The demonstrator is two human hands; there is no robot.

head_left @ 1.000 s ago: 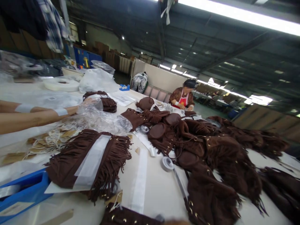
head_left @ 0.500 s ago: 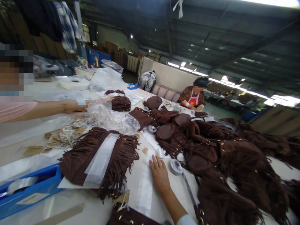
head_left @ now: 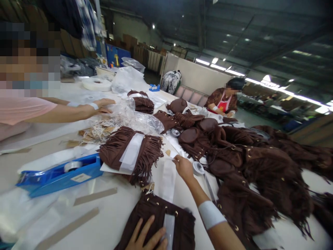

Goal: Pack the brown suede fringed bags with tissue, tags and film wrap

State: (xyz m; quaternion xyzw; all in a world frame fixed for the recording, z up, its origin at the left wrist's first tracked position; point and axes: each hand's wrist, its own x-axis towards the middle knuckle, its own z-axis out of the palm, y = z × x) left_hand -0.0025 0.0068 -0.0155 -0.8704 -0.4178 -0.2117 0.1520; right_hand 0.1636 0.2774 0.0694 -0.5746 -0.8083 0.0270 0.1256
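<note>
My left hand (head_left: 147, 235) lies flat, fingers spread, on a brown fringed suede bag (head_left: 158, 224) at the near table edge, next to a white strip on it. My right hand (head_left: 183, 167) reaches forward and pinches the far end of a long white paper strip (head_left: 167, 178) lying on the table. A small roll of clear tape (head_left: 198, 168) sits just right of that hand. Another fringed bag wrapped with a white band (head_left: 130, 152) lies ahead on the left.
A big heap of brown fringed bags (head_left: 247, 163) fills the table's right side. A blue tape dispenser (head_left: 59, 173) and cardboard strips (head_left: 95, 196) lie at left. A person's hands (head_left: 101, 106) at left touch clear plastic bags (head_left: 135, 119). Another person (head_left: 225, 100) sits at the far end.
The view has tipped down and shifted. My right hand came in and went from flat on the white strip to pinching its far end. My left hand now rests on the near bag.
</note>
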